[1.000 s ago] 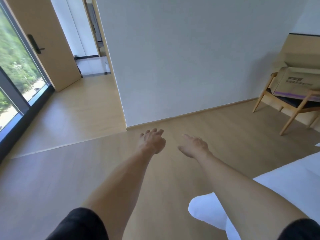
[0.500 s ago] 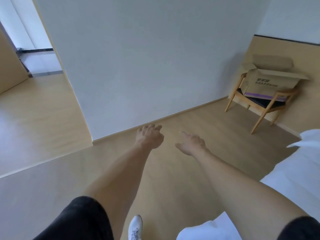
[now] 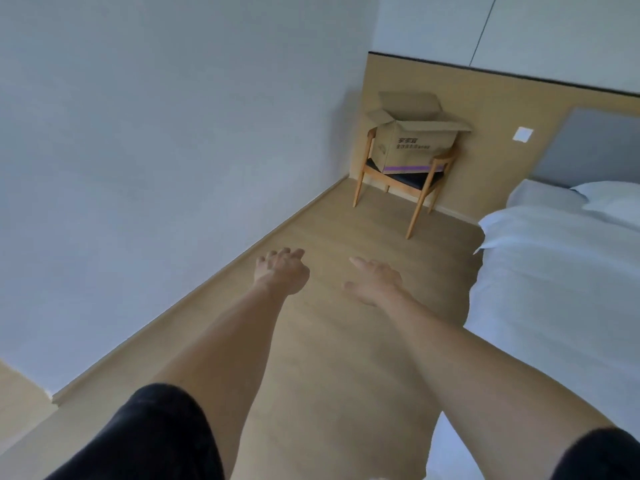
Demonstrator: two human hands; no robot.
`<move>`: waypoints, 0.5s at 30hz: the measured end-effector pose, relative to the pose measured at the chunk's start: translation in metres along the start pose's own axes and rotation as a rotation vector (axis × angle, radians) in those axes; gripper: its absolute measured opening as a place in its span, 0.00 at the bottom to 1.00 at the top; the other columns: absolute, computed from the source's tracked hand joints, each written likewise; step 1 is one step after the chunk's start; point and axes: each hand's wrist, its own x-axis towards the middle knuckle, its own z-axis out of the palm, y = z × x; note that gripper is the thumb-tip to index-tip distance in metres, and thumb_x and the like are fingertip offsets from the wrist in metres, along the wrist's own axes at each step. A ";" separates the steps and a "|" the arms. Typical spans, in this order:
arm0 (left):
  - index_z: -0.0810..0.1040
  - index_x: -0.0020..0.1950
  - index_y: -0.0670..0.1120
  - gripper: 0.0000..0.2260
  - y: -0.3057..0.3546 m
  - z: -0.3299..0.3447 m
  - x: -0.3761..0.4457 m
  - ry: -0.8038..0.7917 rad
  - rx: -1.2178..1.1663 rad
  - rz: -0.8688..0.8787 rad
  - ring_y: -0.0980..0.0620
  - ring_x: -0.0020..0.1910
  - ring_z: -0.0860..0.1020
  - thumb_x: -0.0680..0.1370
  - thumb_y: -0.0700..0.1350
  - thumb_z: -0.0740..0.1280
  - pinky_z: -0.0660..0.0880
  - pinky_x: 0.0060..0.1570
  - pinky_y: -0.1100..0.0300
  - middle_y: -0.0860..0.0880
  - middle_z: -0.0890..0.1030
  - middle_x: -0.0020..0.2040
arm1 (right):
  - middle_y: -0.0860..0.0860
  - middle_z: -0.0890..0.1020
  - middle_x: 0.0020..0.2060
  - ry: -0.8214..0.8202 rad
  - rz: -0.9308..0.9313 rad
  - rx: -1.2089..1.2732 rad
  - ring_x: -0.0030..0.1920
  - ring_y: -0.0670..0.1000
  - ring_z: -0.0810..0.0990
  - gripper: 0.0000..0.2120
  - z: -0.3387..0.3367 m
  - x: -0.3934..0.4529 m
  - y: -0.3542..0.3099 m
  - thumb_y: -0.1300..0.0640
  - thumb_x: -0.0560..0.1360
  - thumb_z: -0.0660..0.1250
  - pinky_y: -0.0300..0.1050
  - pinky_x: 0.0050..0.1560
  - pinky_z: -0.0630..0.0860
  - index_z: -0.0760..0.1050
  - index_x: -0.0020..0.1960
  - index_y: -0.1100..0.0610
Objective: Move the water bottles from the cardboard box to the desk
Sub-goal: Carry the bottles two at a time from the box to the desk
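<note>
Looks like nothing's been moved yet, as far as I can tell. The box (image 3: pixel 414 142) sits flaps-open on a chair (image 3: pixel 401 183) in the upper right of the frame, against the wood panel. Can't see into it, so no bottles visible, and no tabletop in shot either. Left hand (image 3: pixel 282 271) and right hand (image 3: pixel 375 280) float mid-frame over the floor, well short of the box, fingers loose, both grips slack and holding nothing.

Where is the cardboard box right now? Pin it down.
In the head view, the cardboard box sits with its flaps open on the wooden chair in the far corner, against the wood wall panel, left of the bed.
</note>
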 end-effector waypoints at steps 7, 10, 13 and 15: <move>0.61 0.80 0.55 0.25 0.050 -0.001 0.089 -0.029 0.005 0.181 0.45 0.73 0.66 0.82 0.46 0.54 0.61 0.71 0.48 0.50 0.68 0.76 | 0.56 0.71 0.73 0.024 0.162 0.021 0.73 0.58 0.68 0.30 -0.015 0.068 0.036 0.40 0.78 0.62 0.54 0.69 0.66 0.62 0.78 0.47; 0.61 0.80 0.54 0.24 0.069 0.001 0.130 -0.044 0.025 0.221 0.45 0.73 0.66 0.83 0.48 0.54 0.62 0.71 0.49 0.50 0.69 0.75 | 0.56 0.71 0.73 0.017 0.198 0.048 0.73 0.59 0.68 0.30 -0.017 0.106 0.052 0.41 0.78 0.62 0.53 0.69 0.66 0.62 0.78 0.47; 0.61 0.80 0.54 0.24 0.086 -0.002 0.178 -0.059 0.050 0.236 0.44 0.72 0.67 0.83 0.49 0.53 0.63 0.70 0.48 0.49 0.69 0.75 | 0.56 0.70 0.73 0.000 0.226 0.068 0.73 0.59 0.68 0.30 -0.022 0.152 0.067 0.41 0.78 0.62 0.53 0.70 0.65 0.62 0.78 0.47; 0.62 0.79 0.54 0.23 0.099 -0.008 0.215 -0.046 0.044 0.230 0.44 0.71 0.67 0.83 0.49 0.53 0.64 0.70 0.48 0.49 0.69 0.74 | 0.56 0.70 0.74 -0.005 0.223 0.078 0.74 0.58 0.67 0.31 -0.029 0.186 0.079 0.40 0.79 0.62 0.53 0.71 0.65 0.61 0.78 0.47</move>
